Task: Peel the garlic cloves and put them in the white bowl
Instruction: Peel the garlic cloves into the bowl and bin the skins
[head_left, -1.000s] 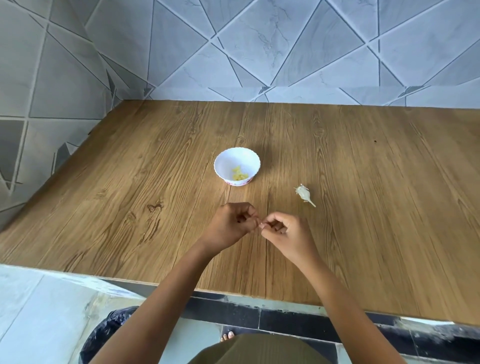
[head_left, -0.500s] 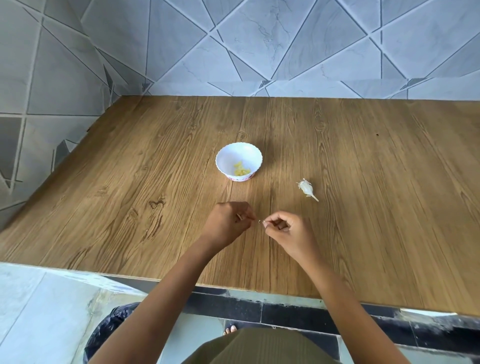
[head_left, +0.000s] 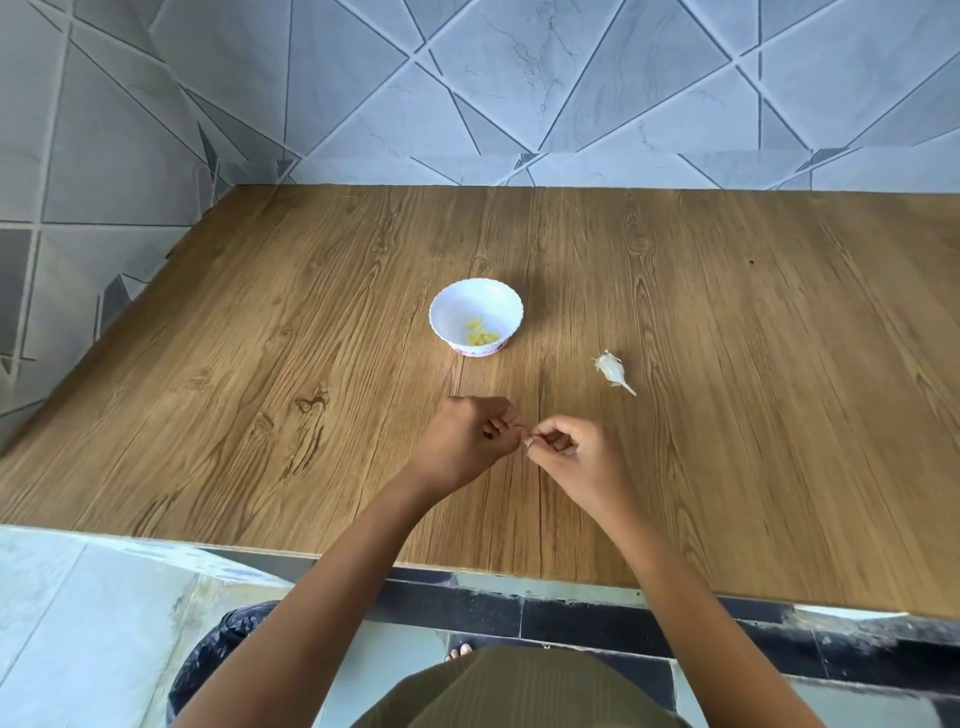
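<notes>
**On the near side of the white bowl (head_left: 476, 291), 2 hands meet on a small pale piece**

The white bowl stands upright on the wooden table (head_left: 260, 364). It is small and round, with a scalloped rim, smooth glossy walls and a pink-patterned band at its foot. On its bottom lies a little heap of peeled garlic cloves (head_left: 482, 335), yellowish and smooth.

To the right of the bowl and a little nearer the person, apart from it, 1 unpeeled garlic piece (head_left: 613, 370) lies on the bare wood. It is teardrop-shaped and wrapped in papery white skin. The end toward the bowl is frayed, and a thin stalk points away from it.

Nearer than the bowl and slightly to its right, both hands are held above the tabletop. The left hand (head_left: 465, 447) is curled into a loose fist with its fingertips turned rightward. The right hand (head_left: 576, 457) is curled too, its thumb and forefinger drawn together. Their tips meet on a small pale piece (head_left: 528, 441), pinched from both sides. It is too small to tell whether it is clove or skin.

The table is brown, with dark printed grain lines and knots. Beyond the bowl rises a wall (head_left: 519, 78) of grey marbled tiles cut into triangles by dark joints.

Farthest from the bowl on the near side, below the table's edge, are an olive ribbed garment (head_left: 519, 691), bare toes (head_left: 460, 652) and, to the left, a black crinkled bag (head_left: 218, 660).
</notes>
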